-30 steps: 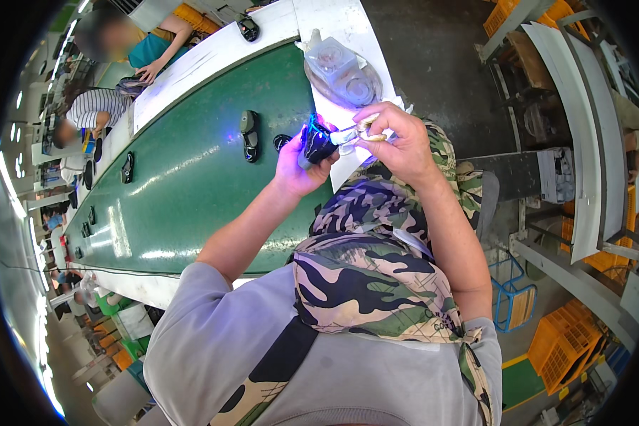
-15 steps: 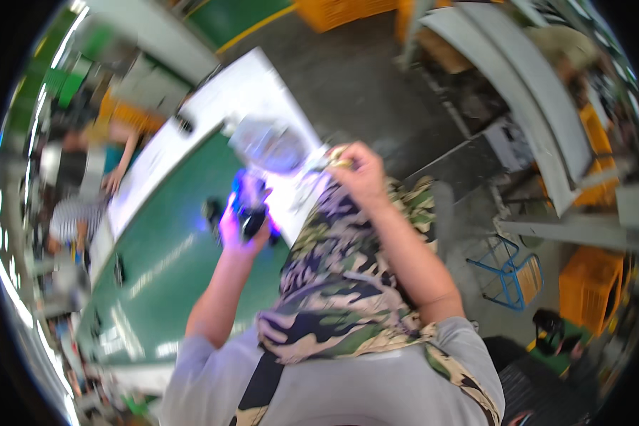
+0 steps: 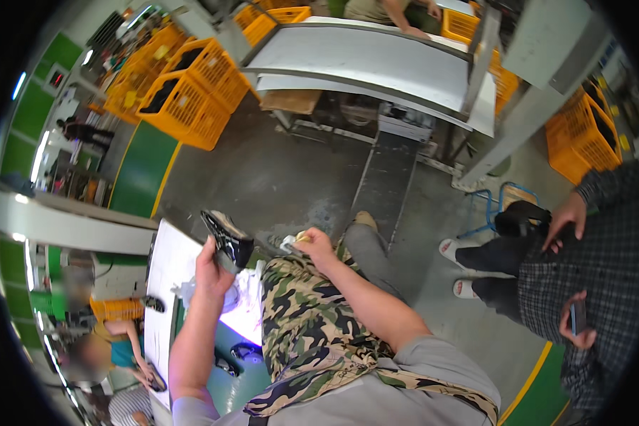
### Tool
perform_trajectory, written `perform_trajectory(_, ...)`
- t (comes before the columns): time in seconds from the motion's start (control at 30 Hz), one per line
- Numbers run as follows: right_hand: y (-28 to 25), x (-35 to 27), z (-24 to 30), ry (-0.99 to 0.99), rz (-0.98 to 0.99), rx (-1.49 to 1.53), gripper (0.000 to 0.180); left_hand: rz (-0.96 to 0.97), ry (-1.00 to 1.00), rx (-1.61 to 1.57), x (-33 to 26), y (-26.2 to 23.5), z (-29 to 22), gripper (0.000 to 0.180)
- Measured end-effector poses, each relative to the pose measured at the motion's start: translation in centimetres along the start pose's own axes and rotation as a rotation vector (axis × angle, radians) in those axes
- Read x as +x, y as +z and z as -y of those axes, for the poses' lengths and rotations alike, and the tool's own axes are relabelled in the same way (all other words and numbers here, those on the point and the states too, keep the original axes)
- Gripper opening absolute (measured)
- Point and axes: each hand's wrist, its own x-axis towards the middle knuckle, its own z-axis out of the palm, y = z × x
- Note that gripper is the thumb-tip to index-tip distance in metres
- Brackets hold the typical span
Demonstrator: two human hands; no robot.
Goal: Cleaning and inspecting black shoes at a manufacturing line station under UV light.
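Observation:
My left hand point(image 3: 211, 275) is closed round a glossy black shoe point(image 3: 228, 240), lifted above the white edge of the workbench point(image 3: 167, 263). To its right, in front of the camouflage apron point(image 3: 309, 312), my right hand point(image 3: 318, 250) pinches a crumpled white cloth point(image 3: 288, 243). A small yellowish thing shows at the same fingers; its kind I cannot make out. The shoe and the cloth are apart. Below my left hand, a clear plastic bag point(image 3: 231, 299) lies on the brightly lit bench, partly hidden by my forearm. Further black shoes point(image 3: 246, 351) sit on the green surface.
Orange crates point(image 3: 192, 99) are stacked at the far left. A white-topped table point(image 3: 362, 60) stands ahead, with a blue-framed stool point(image 3: 500, 202) right of it. Close at right stands a person point(image 3: 582, 263) holding a phone. Another person's hands point(image 3: 149, 373) work at the bench, far left.
My view has swung to the right, away from the bench. The shoe in my left hand has come up out of the bluish light. My right hand still grips the cloth.

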Motion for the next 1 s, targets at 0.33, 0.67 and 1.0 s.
perform_trajectory(0.33, -2.8, 2.6, 0.7, 0.028, -0.058, 0.111, 0.020, 0.033, -0.027, 0.633, 22.7, 19.4, 0.1, 0.025)
perform_trajectory(0.67, -2.7, 3.8, 0.6, 0.089, 0.004, 0.196, 0.019, -0.108, 0.450, 1.470, 42.4, 31.1, 0.0, 0.059)
perform_trajectory(1.0, -2.0, 2.9, 0.1, 0.141, 0.032, 0.289, 0.020, -0.019, 0.586, 2.048, 44.3, 32.2, 6.5, 0.055)
